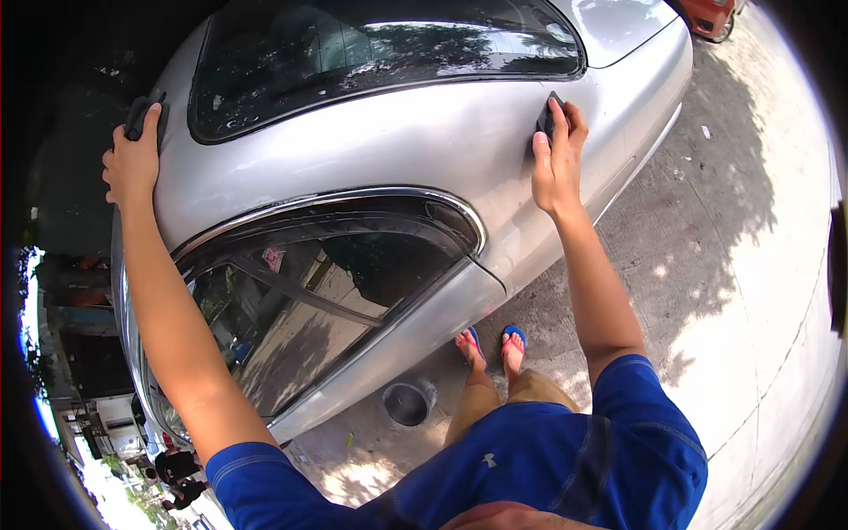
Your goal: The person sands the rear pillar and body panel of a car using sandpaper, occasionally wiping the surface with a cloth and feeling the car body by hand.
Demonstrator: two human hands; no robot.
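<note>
A silver car (380, 141) fills the upper middle of the head view, with its rear window (389, 44) at the top and a side window (309, 291) nearer me. My left hand (134, 168) reaches to the roof edge at the far left, its fingers curled on a black cloth or sponge (139, 117). On the body panel beside the rear window's lower corner, my right hand (559, 163) grips another black cloth or sponge (545, 124) against the paint. Whether either piece is fabric or foam I cannot tell.
A dark bucket (407, 403) stands on the concrete ground (689, 203) by the car, left of my sandalled feet (491, 346). Part of a red vehicle (709, 16) shows at top right. People in dark clothes (179, 477) are at the lower left.
</note>
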